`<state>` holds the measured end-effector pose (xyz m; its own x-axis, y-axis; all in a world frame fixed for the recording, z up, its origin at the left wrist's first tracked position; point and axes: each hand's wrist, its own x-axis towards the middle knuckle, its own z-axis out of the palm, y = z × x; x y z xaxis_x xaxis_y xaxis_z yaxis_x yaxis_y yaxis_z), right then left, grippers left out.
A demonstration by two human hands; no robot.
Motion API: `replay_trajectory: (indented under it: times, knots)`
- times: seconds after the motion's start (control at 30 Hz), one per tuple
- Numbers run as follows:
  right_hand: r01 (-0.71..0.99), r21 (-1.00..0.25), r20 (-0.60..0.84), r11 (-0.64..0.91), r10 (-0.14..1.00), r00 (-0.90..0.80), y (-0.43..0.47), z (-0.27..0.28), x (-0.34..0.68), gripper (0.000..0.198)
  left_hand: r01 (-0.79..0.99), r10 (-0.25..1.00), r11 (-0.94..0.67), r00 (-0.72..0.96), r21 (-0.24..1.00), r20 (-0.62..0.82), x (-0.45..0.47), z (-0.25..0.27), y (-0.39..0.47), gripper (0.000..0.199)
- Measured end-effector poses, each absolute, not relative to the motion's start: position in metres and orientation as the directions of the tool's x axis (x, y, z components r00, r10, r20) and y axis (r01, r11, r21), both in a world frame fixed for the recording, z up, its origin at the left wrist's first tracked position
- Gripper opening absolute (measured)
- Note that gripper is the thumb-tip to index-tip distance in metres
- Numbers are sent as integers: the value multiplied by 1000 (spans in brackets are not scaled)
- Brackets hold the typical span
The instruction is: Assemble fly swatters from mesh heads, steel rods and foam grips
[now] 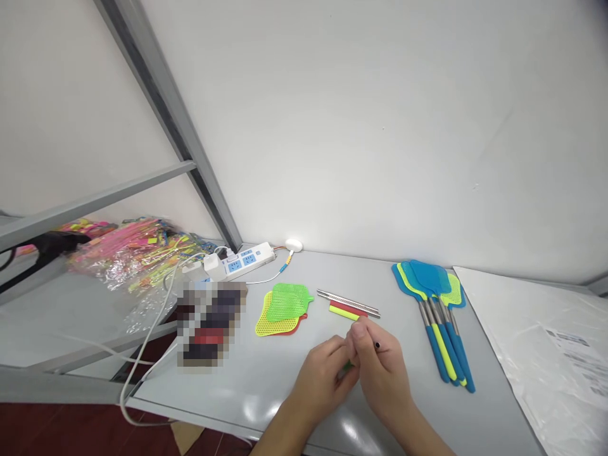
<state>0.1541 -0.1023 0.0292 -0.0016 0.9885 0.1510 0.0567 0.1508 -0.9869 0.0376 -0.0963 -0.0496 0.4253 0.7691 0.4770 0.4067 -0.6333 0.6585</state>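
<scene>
left hand (319,375) and right hand (384,370) are meeting over the near part of the desk (228,394)

the two hands are pressing together at the fingertips, bent inward. the right hand is curling around a thin tube (377,345), whose dark round end is poking out on its right side. the left hand is pinching at a green piece (348,366), of which only a sliver is showing between the hands; whether it is joined to the tube i cannot tell.

just beyond the fingers, a yellow sleeve (341,311) and a red sleeve (349,306) are lying side by side, the yellow one nearer, its right end partly hidden by the right hand. along their far side, slim metal rods (349,299) are resting at a slant.

to the left of these, a green swatter head (287,302) is overlapping a yellow swatter head (268,324), and a red swatter head (299,325) is peeking out from beneath.

to the right, a bunch of fly swatters (430,278) is lying with blue and yellow heads on the far side and handles pointing near. right of that, a white plastic sheet (536,354) is covering the desk's edge.

on the far left, a power strip (249,258) is sitting near a small white device (293,245). further left, a shelf (85,316) is holding clear bags of colorful items (137,253).
</scene>
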Motion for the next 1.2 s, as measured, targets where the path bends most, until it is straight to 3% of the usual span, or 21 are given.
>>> replay_trajectory:
  times: [0.2,0.87,1.2]
  knots:
    - [38,-993,107,110,992,-63,-96,26,150,44,390,815,-553,435,736,382,36,-52,-95,14]
    - [110,-993,32,51,984,-173,-93,0,157,44,360,787,-607,396,709,473,38,-51,-91,15]
    - [104,-991,65,84,983,-174,-94,-4,156,45,407,837,-525,407,747,366,36,-52,-95,22]
